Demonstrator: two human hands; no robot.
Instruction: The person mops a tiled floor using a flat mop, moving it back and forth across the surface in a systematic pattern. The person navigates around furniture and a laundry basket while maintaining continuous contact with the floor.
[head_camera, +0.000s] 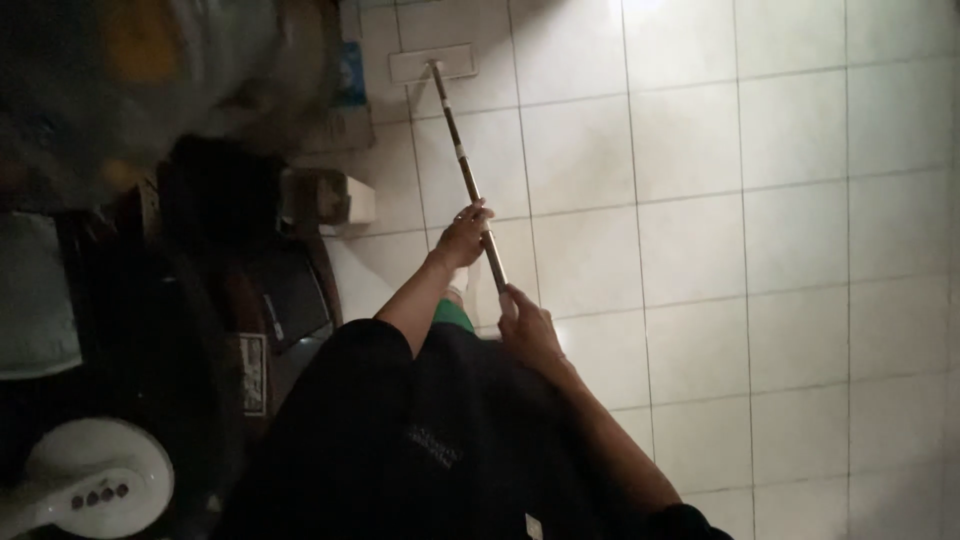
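A flat mop with a white rectangular head (432, 63) lies on the tiled floor (760, 250) at the top centre. Its long thin handle (462, 160) slants down toward me. My left hand (464, 233) grips the handle about midway, fingers wrapped round it. My right hand (527, 325) holds the handle's near end, just below and to the right of the left hand. Both arms reach out over my dark clothing at the bottom centre.
Dark furniture and boxes (250, 250) crowd the left side, with a small pale box (335, 198) near the mop handle. A white round object (95, 478) sits at bottom left. Pale square tiles cover the right half of the view.
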